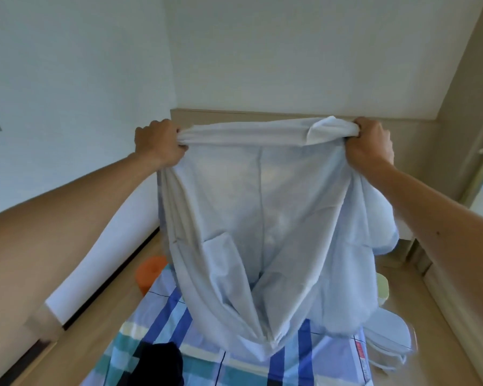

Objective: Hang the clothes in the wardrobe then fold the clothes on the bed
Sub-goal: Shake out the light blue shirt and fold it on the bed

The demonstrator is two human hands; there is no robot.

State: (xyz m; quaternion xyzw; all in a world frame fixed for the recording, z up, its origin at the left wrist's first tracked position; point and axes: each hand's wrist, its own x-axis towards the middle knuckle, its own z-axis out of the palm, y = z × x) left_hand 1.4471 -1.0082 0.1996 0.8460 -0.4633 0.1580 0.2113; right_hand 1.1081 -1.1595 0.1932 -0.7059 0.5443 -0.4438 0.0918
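Pale blue thin-cloth shirt (262, 213) hangs spread in the air over the bed with the blue-and-teal checked sheet (162, 316). On the left, your left hand (158, 142) clenches one bunched top corner; hold it level with the other. Below it lies a crumpled black garment (159, 363), so lay the shirt clear of that. The middle sags in folds: draw it taut before lowering. Your right hand (371, 143) grips the far corner, where the cloth looks twisted; straighten it first.

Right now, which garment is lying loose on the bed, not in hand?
The dark garment, low left on the checked bedsheet; no hand touches it. The pale blue shirt is gripped by left hand and right hand, held up.
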